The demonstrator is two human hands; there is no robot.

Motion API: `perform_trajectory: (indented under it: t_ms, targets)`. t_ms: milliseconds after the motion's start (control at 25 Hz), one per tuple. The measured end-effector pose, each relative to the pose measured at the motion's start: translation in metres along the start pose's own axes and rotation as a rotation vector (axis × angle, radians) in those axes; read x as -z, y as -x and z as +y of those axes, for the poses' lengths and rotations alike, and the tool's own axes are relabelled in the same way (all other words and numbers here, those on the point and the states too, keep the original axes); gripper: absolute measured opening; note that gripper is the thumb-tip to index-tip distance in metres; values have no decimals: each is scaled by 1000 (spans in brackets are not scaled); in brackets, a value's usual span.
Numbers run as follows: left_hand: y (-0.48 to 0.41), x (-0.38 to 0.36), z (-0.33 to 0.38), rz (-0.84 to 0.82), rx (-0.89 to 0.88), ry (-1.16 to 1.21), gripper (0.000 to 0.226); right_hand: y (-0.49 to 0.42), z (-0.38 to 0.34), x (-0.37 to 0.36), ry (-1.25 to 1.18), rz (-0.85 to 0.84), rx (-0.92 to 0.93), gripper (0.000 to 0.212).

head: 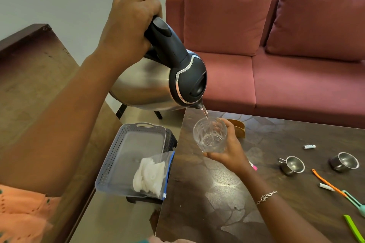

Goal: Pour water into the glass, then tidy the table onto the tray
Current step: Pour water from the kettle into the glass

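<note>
Orange sleeve and left forearm filled the near corner, leading up to the left hand [130, 17], its fingers curled round the black handle of the steel kettle [150, 83]. The kettle was tipped with its spout down and to the right, directly above the glass [209, 134], and a thin stream ran in. The right hand [231, 154] gripped the glass from its right side, over the tabletop [217, 193] near its left edge. Only the bottom looked wet, so pouring seemed barely begun. The tray [128, 144] sat lower, left of the tabletop, while two steel cups [292, 164] lay nearer the right hand.
</note>
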State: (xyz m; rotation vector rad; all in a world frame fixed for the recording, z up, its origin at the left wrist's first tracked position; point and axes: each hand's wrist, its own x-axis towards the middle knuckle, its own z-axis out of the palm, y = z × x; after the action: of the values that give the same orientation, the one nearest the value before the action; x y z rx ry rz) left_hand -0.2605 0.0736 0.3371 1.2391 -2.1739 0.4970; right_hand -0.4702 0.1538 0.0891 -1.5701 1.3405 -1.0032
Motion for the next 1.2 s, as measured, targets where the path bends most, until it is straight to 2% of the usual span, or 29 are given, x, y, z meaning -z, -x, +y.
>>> perform_trajectory:
  t_ms: [320, 1200]
  targets:
    - [-5, -1, 3, -1, -73, -19, 19, 5, 8, 3, -20, 19, 8, 94]
    - [1, -3, 7, -3, -111, -8, 17, 21, 11, 9, -3, 32, -13, 93]
